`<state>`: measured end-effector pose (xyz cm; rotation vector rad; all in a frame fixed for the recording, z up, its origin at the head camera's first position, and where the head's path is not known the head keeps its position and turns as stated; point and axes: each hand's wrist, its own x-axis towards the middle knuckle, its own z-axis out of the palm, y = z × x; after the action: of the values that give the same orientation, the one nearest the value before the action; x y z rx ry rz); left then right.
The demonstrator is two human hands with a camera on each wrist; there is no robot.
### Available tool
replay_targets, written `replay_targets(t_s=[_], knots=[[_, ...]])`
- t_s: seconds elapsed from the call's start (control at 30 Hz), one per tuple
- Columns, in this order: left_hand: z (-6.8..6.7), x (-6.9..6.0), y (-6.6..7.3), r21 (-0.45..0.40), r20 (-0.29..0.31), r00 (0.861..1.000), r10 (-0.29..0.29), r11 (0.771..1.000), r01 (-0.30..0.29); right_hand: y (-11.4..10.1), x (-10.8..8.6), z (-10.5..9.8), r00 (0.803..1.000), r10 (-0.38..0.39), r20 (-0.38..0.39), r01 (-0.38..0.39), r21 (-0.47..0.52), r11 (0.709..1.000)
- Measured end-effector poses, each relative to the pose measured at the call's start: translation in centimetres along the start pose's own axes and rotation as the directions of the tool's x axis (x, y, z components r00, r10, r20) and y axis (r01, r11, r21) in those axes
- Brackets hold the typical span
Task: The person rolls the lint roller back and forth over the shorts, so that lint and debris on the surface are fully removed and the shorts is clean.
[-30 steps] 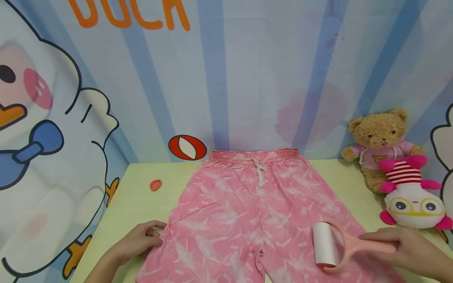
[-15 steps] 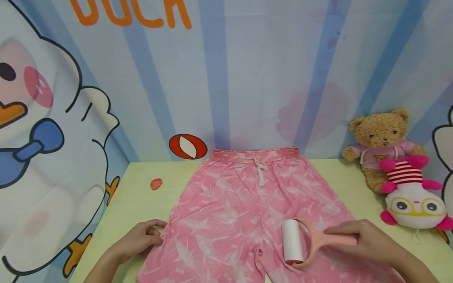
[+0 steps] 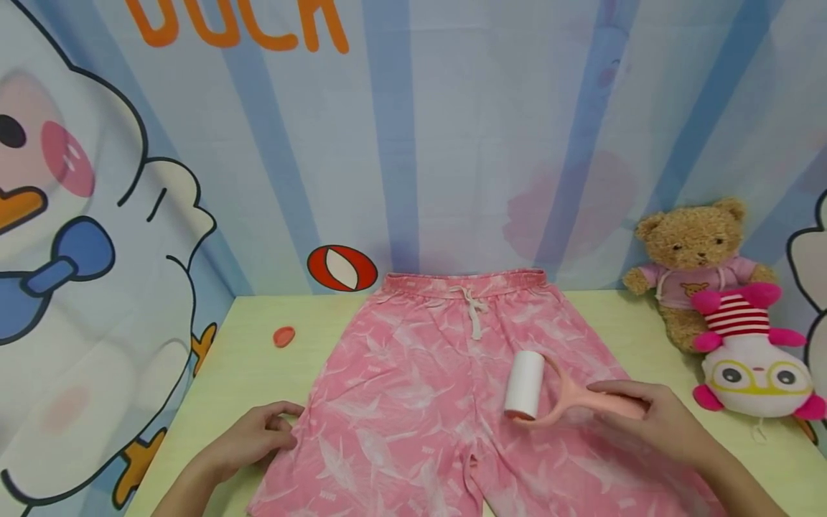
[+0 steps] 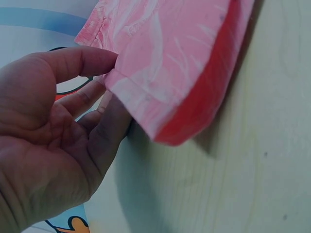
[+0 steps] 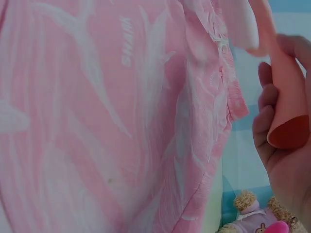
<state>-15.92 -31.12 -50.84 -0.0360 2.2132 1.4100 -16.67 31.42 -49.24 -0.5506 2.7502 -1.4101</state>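
Note:
Pink shorts [image 3: 400, 388] with a white shark print lie flat, waistband toward the back wall and a white drawstring [image 3: 475, 316] at its middle. My left hand [image 3: 255, 438] pinches the shorts' left edge; in the left wrist view the cloth [image 4: 160, 73] is lifted slightly from the table between thumb and fingers. My right hand [image 3: 665, 420] grips the peach handle of a lint roller [image 3: 525, 384]. Its white roll lies over the right half of the shorts, near the centre seam. In the right wrist view, fingers curl round the handle [image 5: 289, 92].
On the pale table [image 3: 258, 388] lies a small orange-red oval piece [image 3: 283, 336], left of the shorts. A teddy bear [image 3: 698, 251] and a panda-like plush toy [image 3: 756, 366] sit at the right. A striped cartoon backdrop [image 3: 452, 143] stands behind.
My right hand has moved the lint roller leftward across the shorts, then up toward the waistband. My left hand keeps its place at the left edge.

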Motion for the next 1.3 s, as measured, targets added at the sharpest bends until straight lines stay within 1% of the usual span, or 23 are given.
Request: replay_targets(t_s=[0.07,0.13,0.2,0.23,0.3,0.37,0.43,0.47,0.53,0.6,0.67,0.77,0.9,1.1,1.17,1.2,1.23,1.3], knots=[[0.0,0.0,0.0,0.002,-0.002,1.0,-0.002,1.0,0.002,0.2,0.5,-0.2,0.995,0.061,-0.082,-0.062,-0.015,0.998],[0.0,0.0,-0.1,0.005,-0.007,1.0,-0.006,1.0,0.006,0.4,1.2,-0.4,0.978,0.123,-0.168,-0.127,-0.014,0.992],[0.0,-0.1,-0.2,0.006,-0.011,1.0,-0.009,1.0,0.009,0.7,1.8,-0.5,0.951,0.179,-0.252,-0.185,-0.002,0.983],[0.0,-0.1,-0.2,0.005,-0.013,1.0,-0.01,1.0,0.01,0.9,2.2,-0.5,0.937,0.195,-0.291,-0.203,0.003,0.979],[-0.1,-0.1,-0.2,0.001,-0.014,1.0,-0.01,1.0,0.01,1.3,2.8,-0.6,0.904,0.24,-0.354,-0.25,0.019,0.968],[-0.1,-0.2,-0.3,-0.002,-0.014,1.0,-0.009,1.0,0.009,1.7,3.4,-0.7,0.871,0.282,-0.403,-0.3,0.02,0.954],[0.0,-0.2,-0.3,-0.004,-0.013,1.0,-0.008,1.0,0.007,2.3,3.9,-0.8,0.842,0.326,-0.429,-0.35,0.024,0.936],[0.0,-0.3,-0.3,-0.005,-0.013,1.0,-0.007,1.0,0.007,2.6,4.1,-0.8,0.829,0.355,-0.432,-0.381,0.029,0.924],[0.0,-0.3,-0.3,-0.006,-0.014,1.0,-0.007,1.0,0.007,3.3,4.5,-0.8,0.811,0.391,-0.435,-0.425,0.023,0.905],[0.0,-0.3,-0.3,-0.007,-0.014,1.0,-0.01,1.0,0.01,3.9,4.7,-0.9,0.803,0.413,-0.43,-0.455,0.006,0.89],[0.1,-0.4,-0.3,-0.008,-0.017,1.0,-0.012,1.0,0.012,4.4,4.8,-1.0,0.8,0.42,-0.429,-0.471,-0.015,0.882],[0.1,-0.4,-0.3,-0.007,-0.019,1.0,-0.015,1.0,0.015,5.1,4.9,-1.1,0.795,0.43,-0.428,-0.487,-0.026,0.873],[0.1,-0.3,-0.3,-0.003,-0.02,1.0,-0.014,1.0,0.014,5.8,5.0,-1.3,0.783,0.454,-0.425,-0.509,-0.016,0.861],[0.2,-0.3,-0.2,-0.001,-0.016,1.0,-0.001,1.0,0.001,6.7,5.1,-1.4,0.765,0.46,-0.451,-0.526,-0.025,0.85],[0.2,-0.2,-0.2,0.0,-0.017,1.0,-0.001,1.0,0.001,7.1,5.1,-1.5,0.77,0.448,-0.455,-0.52,-0.041,0.853],[0.2,-0.2,-0.2,0.0,-0.019,1.0,-0.003,1.0,0.003,7.2,5.1,-1.5,0.777,0.437,-0.454,-0.514,-0.055,0.856],[0.2,-0.2,-0.1,0.0,-0.02,1.0,-0.005,1.0,0.005,7.4,5.1,-1.6,0.785,0.424,-0.452,-0.505,-0.07,0.86],[0.2,-0.1,-0.1,0.003,-0.023,1.0,-0.007,1.0,0.007,7.6,5.2,-1.6,0.808,0.392,-0.441,-0.484,-0.116,0.867]])
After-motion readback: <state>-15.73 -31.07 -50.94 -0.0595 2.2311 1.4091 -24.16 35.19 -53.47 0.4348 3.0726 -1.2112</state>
